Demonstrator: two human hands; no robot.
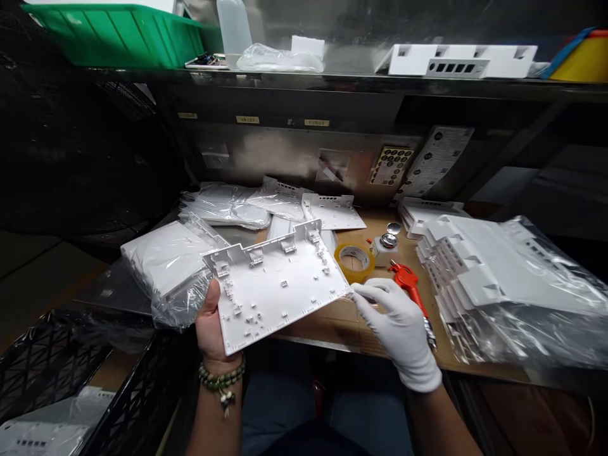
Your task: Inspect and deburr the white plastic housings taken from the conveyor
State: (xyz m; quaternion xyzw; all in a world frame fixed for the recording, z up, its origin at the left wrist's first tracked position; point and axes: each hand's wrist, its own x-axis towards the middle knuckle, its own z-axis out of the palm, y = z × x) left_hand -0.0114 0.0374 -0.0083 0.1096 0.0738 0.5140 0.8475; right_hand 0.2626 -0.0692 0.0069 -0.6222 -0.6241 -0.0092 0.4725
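A white plastic housing panel (280, 288) is tilted in front of me, its inner side with clips and posts facing up. Bare, with a beaded bracelet on the wrist, my left hand (213, 326) grips the panel's left edge, thumb on top. On my right hand (396, 326) is a white glove; its thumb and forefinger pinch the panel's right corner. Just beyond that corner lies a roll of yellow tape (354, 262). An orange-handled air blow gun (409, 283) rests to the right of the gloved hand, partly hidden by it.
Bagged white panels (164, 256) lie at the left; a tall stack of panels (489, 266) stands at the right. A metal-lidded dispenser bottle (387, 246) is behind the tape. Overhead, a shelf holds a green bin (123, 38). A black crate (137, 386) sits lower left.
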